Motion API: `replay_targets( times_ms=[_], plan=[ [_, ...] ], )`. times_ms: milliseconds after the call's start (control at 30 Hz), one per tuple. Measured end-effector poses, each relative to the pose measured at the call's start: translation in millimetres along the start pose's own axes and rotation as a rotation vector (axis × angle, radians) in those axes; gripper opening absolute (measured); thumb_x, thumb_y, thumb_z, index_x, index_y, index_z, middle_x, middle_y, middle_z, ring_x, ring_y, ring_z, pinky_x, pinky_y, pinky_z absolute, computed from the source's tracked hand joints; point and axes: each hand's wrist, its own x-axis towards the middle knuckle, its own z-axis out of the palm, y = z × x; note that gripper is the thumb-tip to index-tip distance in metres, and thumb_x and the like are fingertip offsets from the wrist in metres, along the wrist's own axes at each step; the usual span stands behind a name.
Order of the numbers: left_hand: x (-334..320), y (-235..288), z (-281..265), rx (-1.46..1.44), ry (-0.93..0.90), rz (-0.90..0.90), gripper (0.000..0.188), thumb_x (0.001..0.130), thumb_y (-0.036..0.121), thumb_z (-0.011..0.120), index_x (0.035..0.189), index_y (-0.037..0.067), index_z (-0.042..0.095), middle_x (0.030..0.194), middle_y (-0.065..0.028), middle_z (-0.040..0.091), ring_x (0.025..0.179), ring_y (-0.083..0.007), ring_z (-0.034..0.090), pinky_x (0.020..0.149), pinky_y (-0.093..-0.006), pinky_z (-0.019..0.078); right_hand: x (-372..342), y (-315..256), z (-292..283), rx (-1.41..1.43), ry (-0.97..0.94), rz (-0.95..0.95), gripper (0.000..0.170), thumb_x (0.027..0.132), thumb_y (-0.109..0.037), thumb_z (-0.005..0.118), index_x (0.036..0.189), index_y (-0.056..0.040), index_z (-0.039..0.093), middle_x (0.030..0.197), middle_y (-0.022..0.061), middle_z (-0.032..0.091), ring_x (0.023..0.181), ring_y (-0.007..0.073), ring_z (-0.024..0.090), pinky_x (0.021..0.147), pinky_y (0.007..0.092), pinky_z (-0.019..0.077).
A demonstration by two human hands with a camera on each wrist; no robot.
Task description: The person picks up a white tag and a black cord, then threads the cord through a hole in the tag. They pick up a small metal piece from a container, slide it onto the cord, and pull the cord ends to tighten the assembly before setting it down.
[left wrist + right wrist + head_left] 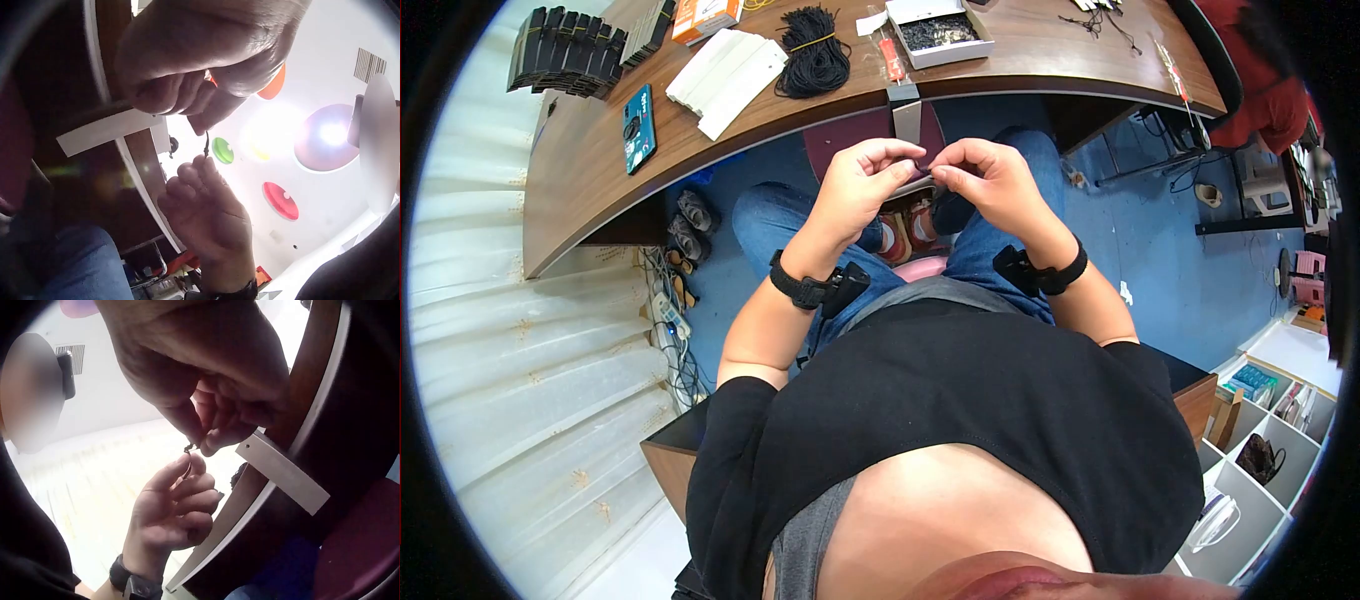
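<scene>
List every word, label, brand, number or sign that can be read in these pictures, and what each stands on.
No text can be read for certain.
Flat teal rectangular object on the brown wooden table: pale marks, too small to read.
Orange-and-white cardboard box: markings too small to read.
Red strip beside the open white cardboard box: too small.
Thin black cord pinched by left hand and right hand: no lettering visible.

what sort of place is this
Probably a workshop or an office used for handwork: bundled black cord and an open white box of small dark pieces lie on a wooden desk, and a white cubby shelf stands nearby.
</scene>
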Motion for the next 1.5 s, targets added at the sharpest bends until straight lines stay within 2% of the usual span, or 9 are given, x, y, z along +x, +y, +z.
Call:
replay_targets(
  times_ms=[100, 400, 1000, 1100, 1233, 1267, 1367, 1400, 1500],
  plan=[
    [1.8, -5.9, 2.3, 0.169, -0.021, 0.167, 0.020, 0.087, 0.010, 0.060, 0.103, 0.000, 0.065, 0.082, 0.0006, 0.061, 0.065, -0.0019, 0.046, 0.057, -0.0164, 0.0352, 0.2, -3.6, -0.8, -0.073, 0.038, 0.004, 0.015, 0.084, -0.014, 0.067, 0.087, 0.0006, 0.067, 0.073, 0.0044, 0.065, 0.068, 0.0068, 0.057, 0.060, 0.0241, 0.0470],
    [-1.5, 1.9, 4.5, 0.484, -0.004, 0.253, 0.016, 0.079, 0.005, 0.065, 0.093, 0.000, 0.068, 0.075, -0.0004, 0.054, 0.067, -0.0080, 0.048, 0.060, -0.0226, 0.0384, -0.2, -5.6, 0.6, -0.030, 0.021, 0.035, 0.012, 0.085, -0.012, 0.066, 0.086, 0.0008, 0.067, 0.073, 0.0034, 0.065, 0.066, 0.0063, 0.056, 0.059, 0.0228, 0.0469],
    [-1.2, 8.2, -9.3, 0.082, -0.086, -0.002, 0.013, 0.089, 0.005, 0.056, 0.093, -0.004, 0.065, 0.085, -0.0029, 0.064, 0.077, -0.0067, 0.057, 0.071, -0.0208, 0.0467, -4.9, -4.4, -4.4, 0.177, -0.068, 0.135, 0.011, 0.088, -0.011, 0.063, 0.087, 0.0001, 0.064, 0.074, 0.0010, 0.062, 0.066, 0.0059, 0.053, 0.060, 0.0196, 0.0439],
    [0.1, 3.6, -14.5, 0.089, -0.003, 0.067, 0.014, 0.087, 0.009, 0.059, 0.095, -0.001, 0.066, 0.063, 0.0064, 0.050, 0.052, -0.0010, 0.035, 0.047, -0.0178, 0.0260, -2.7, -0.4, -7.4, 0.166, -0.048, 0.121, 0.011, 0.088, -0.011, 0.063, 0.087, -0.0002, 0.064, 0.074, 0.0009, 0.062, 0.066, 0.0058, 0.052, 0.060, 0.0196, 0.0435],
    [1.0, 7.5, -34.2, 0.015, -0.060, -0.028, 0.012, 0.088, 0.010, 0.061, 0.092, -0.001, 0.065, 0.080, 0.0004, 0.060, 0.063, -0.0028, 0.047, 0.056, -0.0201, 0.0397, -1.8, 7.6, -10.7, 0.161, -0.053, 0.125, 0.011, 0.087, -0.011, 0.064, 0.089, -0.0003, 0.064, 0.078, 0.0015, 0.062, 0.068, 0.0060, 0.053, 0.062, 0.0200, 0.0438],
    [1.0, 6.8, -32.9, 0.051, -0.038, -0.017, 0.011, 0.088, 0.007, 0.059, 0.094, 0.000, 0.064, 0.078, 0.0024, 0.058, 0.061, -0.0018, 0.042, 0.053, -0.0193, 0.0341, -1.2, 8.7, -10.9, 0.162, -0.060, 0.131, 0.011, 0.086, -0.011, 0.065, 0.090, -0.0003, 0.064, 0.080, 0.0017, 0.062, 0.069, 0.0062, 0.053, 0.062, 0.0202, 0.0441],
    [3.9, 5.1, -17.0, 0.110, -0.007, 0.057, 0.013, 0.089, 0.010, 0.057, 0.097, 0.001, 0.062, 0.067, 0.0060, 0.049, 0.057, -0.0015, 0.039, 0.050, -0.0165, 0.0291, 2.9, 6.2, -8.4, -0.644, 0.088, -0.403, 0.020, 0.083, -0.011, 0.068, 0.099, -0.0002, 0.063, 0.088, 0.0020, 0.062, 0.072, 0.0067, 0.055, 0.065, 0.0214, 0.0457],
    [4.6, 4.0, -16.5, 0.108, -0.043, 0.002, 0.013, 0.090, 0.009, 0.055, 0.101, 0.003, 0.059, 0.073, 0.0049, 0.050, 0.063, -0.0018, 0.041, 0.053, -0.0159, 0.0311, 5.5, -0.8, -5.3, -0.718, 0.157, -0.509, 0.030, 0.077, -0.013, 0.071, 0.104, -0.0020, 0.062, 0.093, 0.0104, 0.063, 0.071, 0.0138, 0.060, 0.064, 0.0265, 0.0486],
    [10.8, -6.9, -10.7, 0.019, -0.152, 0.054, 0.017, 0.092, 0.008, 0.050, 0.109, 0.006, 0.050, 0.079, 0.0037, 0.051, 0.066, -0.0025, 0.044, 0.056, -0.0159, 0.0342, 8.1, -8.0, 10.7, -0.140, -0.081, -0.104, 0.036, 0.078, -0.012, 0.070, 0.111, -0.0017, 0.059, 0.091, 0.0093, 0.064, 0.071, 0.0122, 0.060, 0.063, 0.0263, 0.0486]
  ],
)
